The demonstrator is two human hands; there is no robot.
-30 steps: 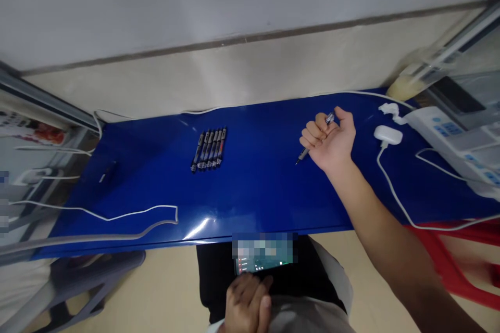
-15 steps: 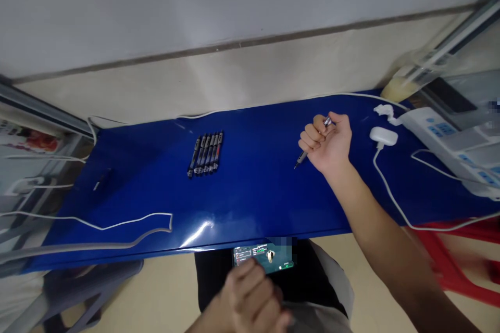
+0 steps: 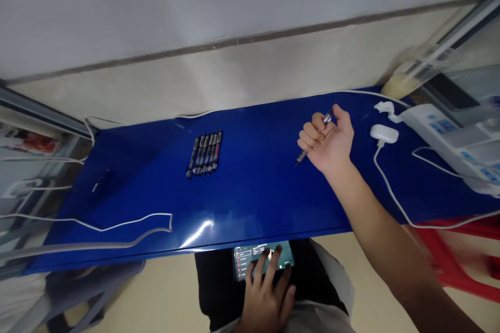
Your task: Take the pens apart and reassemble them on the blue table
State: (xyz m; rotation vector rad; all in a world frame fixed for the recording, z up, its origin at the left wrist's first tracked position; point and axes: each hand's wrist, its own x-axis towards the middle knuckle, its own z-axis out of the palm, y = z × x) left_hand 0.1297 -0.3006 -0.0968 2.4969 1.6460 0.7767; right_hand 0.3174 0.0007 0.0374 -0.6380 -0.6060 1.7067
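We see the left hand [image 3: 266, 297] has just moved onto a smartphone [image 3: 244, 263] lying in the person's lap, below the near edge of the bench. That hand is open, its fingers spread across the lit screen, gripping nothing. The right hand [image 3: 328, 141] stays closed in a fist around a black pen [image 3: 302, 156], whose tip points toward the far left, above the right half of the blue bench [image 3: 250, 208]. Well left of that hand, near the bench's middle, lies a tight row of similar pens [image 3: 203, 153]. Toward the right end sit a white earbud case [image 3: 384, 133] and its white cable [image 3: 386, 187].
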